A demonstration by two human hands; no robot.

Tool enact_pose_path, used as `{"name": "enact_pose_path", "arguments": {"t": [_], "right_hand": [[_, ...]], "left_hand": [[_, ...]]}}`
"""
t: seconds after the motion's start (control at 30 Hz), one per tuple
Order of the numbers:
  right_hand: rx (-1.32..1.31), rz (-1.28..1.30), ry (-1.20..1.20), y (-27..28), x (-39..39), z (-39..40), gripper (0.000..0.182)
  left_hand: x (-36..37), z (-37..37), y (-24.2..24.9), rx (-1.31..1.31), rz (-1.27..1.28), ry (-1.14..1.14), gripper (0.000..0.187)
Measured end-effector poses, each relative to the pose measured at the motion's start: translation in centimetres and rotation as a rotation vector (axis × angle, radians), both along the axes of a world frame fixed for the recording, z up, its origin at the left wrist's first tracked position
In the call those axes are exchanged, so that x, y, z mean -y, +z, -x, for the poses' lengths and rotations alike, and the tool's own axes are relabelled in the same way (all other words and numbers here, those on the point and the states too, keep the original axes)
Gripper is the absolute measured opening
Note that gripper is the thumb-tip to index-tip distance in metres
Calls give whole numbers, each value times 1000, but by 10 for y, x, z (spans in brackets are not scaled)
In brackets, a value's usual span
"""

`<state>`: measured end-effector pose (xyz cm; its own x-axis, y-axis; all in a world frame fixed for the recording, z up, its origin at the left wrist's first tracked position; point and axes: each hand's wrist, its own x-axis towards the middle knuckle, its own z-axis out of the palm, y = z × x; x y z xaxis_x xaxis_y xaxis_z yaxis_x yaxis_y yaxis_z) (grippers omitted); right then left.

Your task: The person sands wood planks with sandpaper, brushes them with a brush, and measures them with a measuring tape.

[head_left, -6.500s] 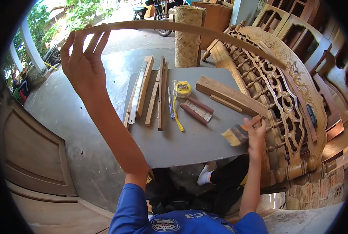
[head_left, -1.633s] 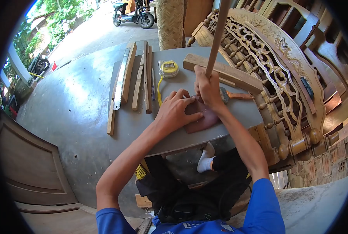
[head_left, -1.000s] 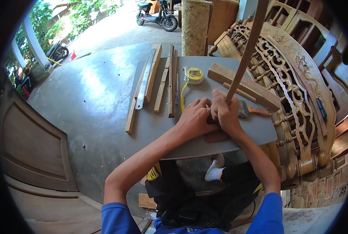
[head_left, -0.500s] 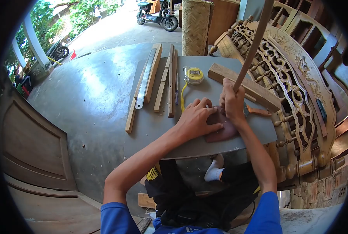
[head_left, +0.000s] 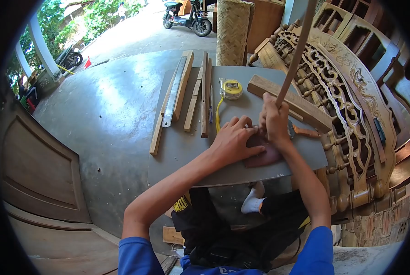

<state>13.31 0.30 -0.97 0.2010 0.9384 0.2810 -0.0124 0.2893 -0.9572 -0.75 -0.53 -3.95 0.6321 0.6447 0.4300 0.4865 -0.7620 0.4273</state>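
My right hand (head_left: 274, 121) is closed round a long thin wooden stick (head_left: 300, 50), which rises steeply toward the top of the view. Its lower end is hidden by my fingers, low over the grey board (head_left: 191, 167). Beneath both hands lies a flat reddish-brown piece like a sheet of sandpaper (head_left: 264, 158). My left hand (head_left: 234, 139) presses on that sheet, thumb stretched across it and fingers bent beside my right hand. Just right of my right hand is a tool with an orange handle (head_left: 307, 132).
A yellow tape measure (head_left: 232, 88) lies behind my hands, tape partly out. Left of it are wooden strips (head_left: 205, 96) and a metal ruler (head_left: 174, 94). A thick wooden block (head_left: 287, 101) lies at the back right. Carved furniture (head_left: 351, 105) stands close on the right.
The whole view has shifted slightly. My hands, the stick and the sheet keep nearly the same places on the board.
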Motion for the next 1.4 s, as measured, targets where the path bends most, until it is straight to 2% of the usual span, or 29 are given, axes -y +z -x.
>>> {"name": "enact_pose_path", "arguments": {"t": [0.03, 0.13, 0.27, 0.3, 0.43, 0.53, 0.67, 0.73, 0.77, 0.87, 0.97, 1.17, 1.4], "right_hand": [[-48, 45, -40, 5, -7, -5, 39], [39, -49, -50, 0, 7, 6, 39], [26, -46, 67, -2, 14, 12, 41], [-37, -6, 10, -2, 2, 6, 40], [95, -63, -185, 1, -20, -5, 44], [-145, 31, -138, 18, 1, 6, 46], [-477, 136, -53, 30, 0, -10, 39], [-552, 168, -86, 35, 1, -16, 36], [-622, 179, -38, 35, 3, -23, 31], [-806, 144, 32, 30, 1, -32, 31], [-826, 171, -12, 24, -3, -35, 28], [-852, 218, -13, 15, -8, -34, 25], [-729, 249, -8, 7, -5, -20, 26]], "left_hand": [[1, -1, -1, 12, 0, 3, 44], [1, 0, 0, -13, 12, 5, 45], [0, 0, -1, -39, -25, 14, 48], [1, 0, -2, -30, -18, 18, 48], [1, -1, 1, 5, -13, 21, 48], [0, -1, -1, 36, -29, 25, 48], [2, -2, 0, 70, -54, 27, 42], [2, -2, 4, 74, -89, -25, 35], [3, -2, 4, 77, -104, -50, 32], [-2, -3, 7, 64, -109, -157, 23], [-1, -7, 1, 219, -95, -231, 20], [0, -6, 5, 272, 74, -95, 24], [1, -6, 6, 289, -116, -132, 24]]}}
